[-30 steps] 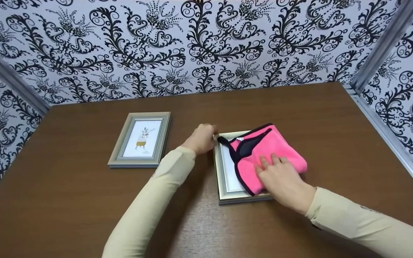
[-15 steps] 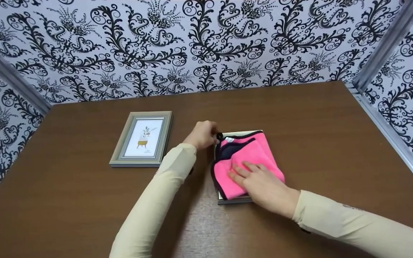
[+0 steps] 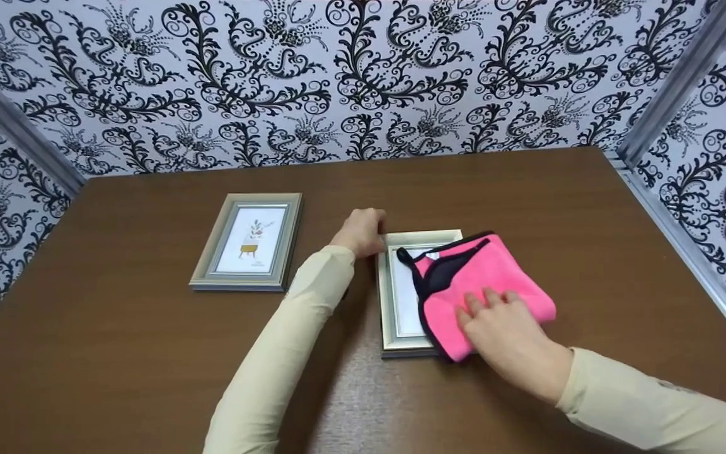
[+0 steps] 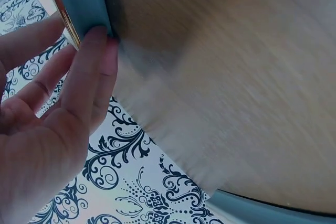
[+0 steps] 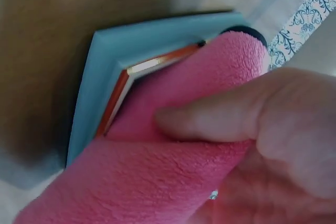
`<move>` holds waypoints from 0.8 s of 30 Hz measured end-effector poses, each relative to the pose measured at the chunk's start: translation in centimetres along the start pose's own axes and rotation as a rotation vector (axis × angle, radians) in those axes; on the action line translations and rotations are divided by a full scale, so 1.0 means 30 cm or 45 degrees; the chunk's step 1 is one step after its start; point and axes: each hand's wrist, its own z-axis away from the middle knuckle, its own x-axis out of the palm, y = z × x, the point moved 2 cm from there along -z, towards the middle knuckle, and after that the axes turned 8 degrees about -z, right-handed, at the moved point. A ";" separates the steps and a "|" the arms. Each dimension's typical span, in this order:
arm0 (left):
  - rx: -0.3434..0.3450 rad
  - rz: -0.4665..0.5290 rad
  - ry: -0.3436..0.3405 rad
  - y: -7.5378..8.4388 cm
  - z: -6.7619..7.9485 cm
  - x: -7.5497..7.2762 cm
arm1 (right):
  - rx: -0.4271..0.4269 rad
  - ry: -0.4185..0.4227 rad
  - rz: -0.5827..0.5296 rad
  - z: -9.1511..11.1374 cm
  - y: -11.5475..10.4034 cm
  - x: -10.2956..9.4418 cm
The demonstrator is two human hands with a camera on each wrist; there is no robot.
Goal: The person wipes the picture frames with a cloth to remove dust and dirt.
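Observation:
A pink cloth [image 3: 508,280] with black edging lies folded over the right part of a pale picture frame [image 3: 399,343], its right corner hanging past the frame. My right hand [image 3: 508,331] rests on it with spread fingers; in the right wrist view the thumb [image 5: 210,119] lies against the fold, holding the cloth [image 5: 131,177]. My left hand [image 3: 360,232] grips the frame near its far left corner. Up close in the left wrist view, the fingers [image 4: 84,77] pinch the frame's side [image 4: 84,3]. Much of the framed picture is hidden under the cloth.
Another picture frame [image 3: 246,243], showing a plant in a yellow pot, lies flat to the left on the brown table [image 3: 117,353]. Patterned walls [image 3: 363,82] enclose the back and sides, with a metal rail [image 3: 697,243] along the right edge.
My right hand slid the cloth left across the frame, then back right, uncovering the frame's left side again. The left hand has stayed at the corner.

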 end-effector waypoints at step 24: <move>0.028 -0.097 0.026 0.010 -0.038 0.007 | -0.400 0.064 -0.364 0.018 0.000 -0.009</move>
